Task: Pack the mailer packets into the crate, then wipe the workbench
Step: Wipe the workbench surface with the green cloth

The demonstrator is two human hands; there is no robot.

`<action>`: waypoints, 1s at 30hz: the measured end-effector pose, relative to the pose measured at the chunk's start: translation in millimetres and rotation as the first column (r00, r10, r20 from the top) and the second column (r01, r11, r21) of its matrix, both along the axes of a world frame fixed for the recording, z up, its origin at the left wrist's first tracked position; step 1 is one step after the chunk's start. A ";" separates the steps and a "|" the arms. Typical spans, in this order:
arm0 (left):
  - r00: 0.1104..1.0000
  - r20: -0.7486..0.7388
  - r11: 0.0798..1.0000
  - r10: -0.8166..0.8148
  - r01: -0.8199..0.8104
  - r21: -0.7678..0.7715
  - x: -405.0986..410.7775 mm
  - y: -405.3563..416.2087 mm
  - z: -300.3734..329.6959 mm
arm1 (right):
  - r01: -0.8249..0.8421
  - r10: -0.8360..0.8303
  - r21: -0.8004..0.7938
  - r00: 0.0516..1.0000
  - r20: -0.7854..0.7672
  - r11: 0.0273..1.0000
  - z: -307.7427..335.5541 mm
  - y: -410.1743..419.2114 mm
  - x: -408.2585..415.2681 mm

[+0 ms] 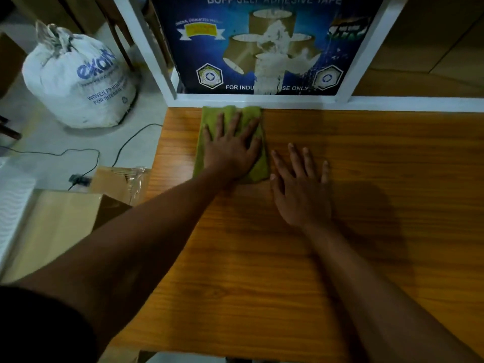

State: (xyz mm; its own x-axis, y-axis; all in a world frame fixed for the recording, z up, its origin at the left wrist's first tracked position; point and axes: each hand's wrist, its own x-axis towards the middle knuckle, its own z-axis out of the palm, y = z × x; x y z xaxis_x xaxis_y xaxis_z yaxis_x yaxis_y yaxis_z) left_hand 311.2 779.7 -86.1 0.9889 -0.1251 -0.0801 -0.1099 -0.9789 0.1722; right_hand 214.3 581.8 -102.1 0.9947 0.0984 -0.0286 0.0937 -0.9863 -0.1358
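A green cloth [258, 166] lies folded on the wooden workbench [366, 179] near its far left corner. My left hand [231, 150] presses flat on the cloth with fingers spread, covering most of it. My right hand [301, 192] rests flat on the bare wood just to the right of the cloth, fingers apart, holding nothing. No mailer packets or crate show in this view.
A blue tape carton [262, 43] stands behind the bench inside a white frame [262, 102]. On the floor at left sit a white woven sack [78, 79], black cables [86, 155] and brown cardboard boxes [60, 224].
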 end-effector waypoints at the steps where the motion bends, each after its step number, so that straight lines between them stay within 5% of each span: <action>1: 1.000 -0.012 1.000 0.003 -0.003 0.014 8.5 -0.8 0.7 | 0.004 -0.004 -0.005 1.000 0.002 1.000 -0.4 -0.1 0.1; 9: 0.996 -0.021 0.996 -0.088 0.088 -0.028 -147.6 11.5 6.0 | 0.000 0.000 -0.007 1.000 0.013 1.000 4.9 2.6 -1.8; 17: 1.000 0.005 1.000 -0.016 0.016 -0.004 -2.6 1.1 0.5 | 0.002 -0.001 -0.025 1.000 0.026 1.000 -1.1 0.0 -1.3; 25: 0.996 0.002 0.996 -0.085 0.085 -0.033 -151.7 3.8 2.4 | 0.015 -0.016 0.009 1.000 0.021 1.000 2.7 3.5 -1.5; 30: 0.999 0.004 0.997 -0.053 0.054 -0.051 -43.1 -3.0 -0.3 | 0.014 -0.014 0.003 1.000 0.016 1.000 0.9 2.3 -0.3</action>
State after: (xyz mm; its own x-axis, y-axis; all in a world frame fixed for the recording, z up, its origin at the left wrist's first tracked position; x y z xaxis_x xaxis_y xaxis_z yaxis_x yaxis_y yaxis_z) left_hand 268.0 776.6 -86.4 0.9809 -0.1816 -0.0695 -0.1624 -0.9616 0.2212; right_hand 214.0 584.1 -101.3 0.9964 0.0843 -0.0121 0.0818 -0.9871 -0.1374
